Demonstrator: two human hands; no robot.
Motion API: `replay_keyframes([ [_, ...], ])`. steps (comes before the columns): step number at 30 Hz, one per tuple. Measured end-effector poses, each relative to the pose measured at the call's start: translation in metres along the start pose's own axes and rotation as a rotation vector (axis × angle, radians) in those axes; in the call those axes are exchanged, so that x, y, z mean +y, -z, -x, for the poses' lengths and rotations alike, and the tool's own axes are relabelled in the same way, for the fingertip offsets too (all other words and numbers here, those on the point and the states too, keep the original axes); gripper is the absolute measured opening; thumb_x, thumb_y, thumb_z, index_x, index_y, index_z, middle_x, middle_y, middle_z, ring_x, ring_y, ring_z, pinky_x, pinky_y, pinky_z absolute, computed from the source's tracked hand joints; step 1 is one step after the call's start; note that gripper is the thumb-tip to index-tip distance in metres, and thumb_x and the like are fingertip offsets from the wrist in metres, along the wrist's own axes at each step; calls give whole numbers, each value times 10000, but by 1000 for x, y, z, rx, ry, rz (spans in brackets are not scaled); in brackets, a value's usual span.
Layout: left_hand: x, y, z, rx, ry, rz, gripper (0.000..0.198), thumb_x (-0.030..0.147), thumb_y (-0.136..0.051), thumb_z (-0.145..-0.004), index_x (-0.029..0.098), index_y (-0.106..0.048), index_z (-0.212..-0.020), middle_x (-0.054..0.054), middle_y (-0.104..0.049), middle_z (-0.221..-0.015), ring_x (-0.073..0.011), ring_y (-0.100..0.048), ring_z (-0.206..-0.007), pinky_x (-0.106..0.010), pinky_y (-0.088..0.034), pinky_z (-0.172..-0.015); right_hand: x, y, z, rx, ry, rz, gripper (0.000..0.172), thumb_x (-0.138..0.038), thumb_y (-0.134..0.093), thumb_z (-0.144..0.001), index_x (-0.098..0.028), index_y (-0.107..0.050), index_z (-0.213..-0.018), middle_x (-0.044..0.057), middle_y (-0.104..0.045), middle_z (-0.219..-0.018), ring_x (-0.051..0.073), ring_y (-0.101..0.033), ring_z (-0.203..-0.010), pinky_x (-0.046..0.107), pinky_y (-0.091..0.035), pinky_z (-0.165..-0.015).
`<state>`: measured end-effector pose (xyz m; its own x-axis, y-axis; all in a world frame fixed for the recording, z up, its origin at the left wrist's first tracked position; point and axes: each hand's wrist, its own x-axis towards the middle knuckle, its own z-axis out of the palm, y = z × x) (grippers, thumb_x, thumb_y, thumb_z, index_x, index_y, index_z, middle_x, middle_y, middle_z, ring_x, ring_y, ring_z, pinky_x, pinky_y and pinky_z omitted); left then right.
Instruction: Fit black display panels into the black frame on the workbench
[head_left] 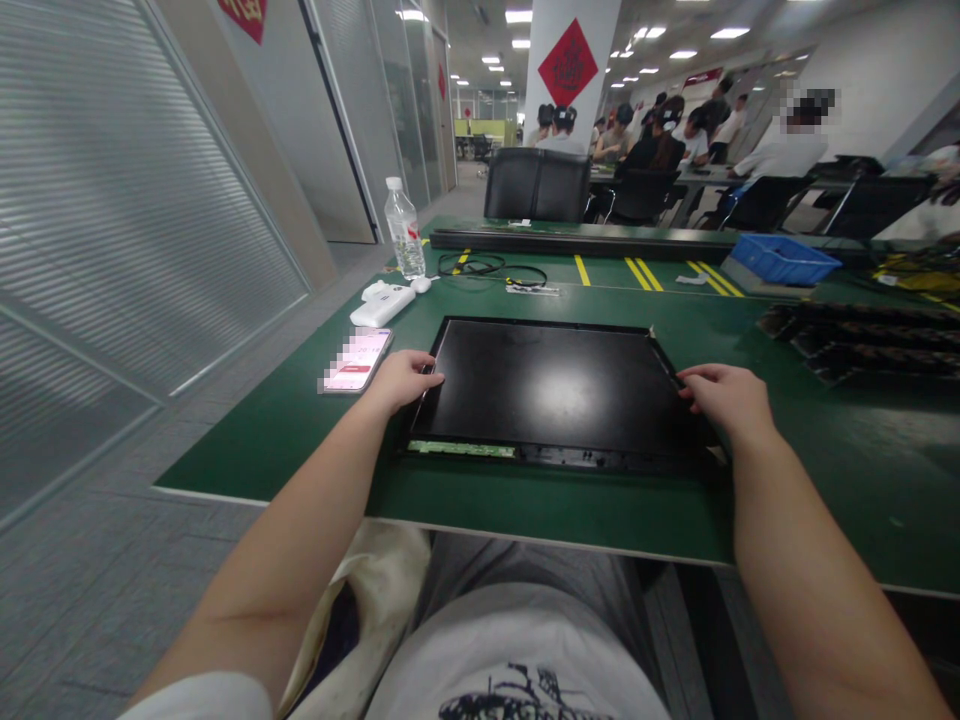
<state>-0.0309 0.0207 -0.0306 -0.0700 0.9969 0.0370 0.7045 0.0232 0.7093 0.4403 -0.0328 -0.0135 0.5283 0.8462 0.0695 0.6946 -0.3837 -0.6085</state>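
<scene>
Across the green counter (540, 515), as seen from the head view, a black panel (547, 385) is laid flat near the front edge, its dark glossy face turned up and a pale glare reflected near its middle. Along its near border, a narrow green circuit strip (461, 449) is exposed toward the left. The left rim of the panel is held by the left hand (409, 378), its grip closed on the frame between thumb and fingers. The opposite rim is pinched by the right hand (727, 395), with its grip likewise closed on the edge, above the near corner. Just beside the left hand, a phone (358, 362) is placed with its screen lit, partly blurred by pixelation. Behind the phone, a white device (382, 305) is set down, and near it a clear bottle (406, 235) with a white cap is stood upright. Beyond the panel, a black cable (472, 265) is left in loose loops, and yellow stripes (643, 274) are marked on the surface. At the far right, a blue bin (784, 260) is seen, with dark ridged parts (870, 340) lined up nearer. Past the far side, a black chair (536, 185) is parked, and several people (660, 140) are seated or standing in the background.
</scene>
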Motion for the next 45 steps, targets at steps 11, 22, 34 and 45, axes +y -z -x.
replay_keyframes([
  [11,3,1,2,-18,-47,-73,316,342,-847,-671,204,-862,-955,-104,-794,-1245,-342,-728,-1111,-400,-554,-1018,0,0,-1,3,-13,-11,204,-228,-611,-757,-243,-792,-849,27,-751,-701,198,-666,-548,360,-578,-689],
  [22,4,3,1,-21,-97,-185,298,346,-824,-729,203,-867,-987,-130,-745,-1346,-344,-711,-1164,-382,-528,-1062,-5,3,3,-7,-22,20,194,-216,-603,-772,-244,-782,-840,17,-748,-707,200,-676,-570,383,-575,-804],
  [34,2,0,0,-36,-192,-315,346,358,-759,-818,191,-848,-1107,-146,-732,-1325,-346,-682,-1226,-407,-517,-1117,3,-1,-3,-6,-20,19,215,-223,-605,-769,-247,-790,-877,25,-761,-735,207,-680,-581,370,-561,-734],
  [45,-6,4,2,-52,-351,-298,532,423,-747,-830,181,-750,-1304,-156,-558,-1431,-368,-548,-1387,-490,-394,-1243,9,-4,-9,3,0,10,207,-237,-610,-742,-251,-794,-836,28,-762,-714,212,-672,-546,379,-559,-701],
])
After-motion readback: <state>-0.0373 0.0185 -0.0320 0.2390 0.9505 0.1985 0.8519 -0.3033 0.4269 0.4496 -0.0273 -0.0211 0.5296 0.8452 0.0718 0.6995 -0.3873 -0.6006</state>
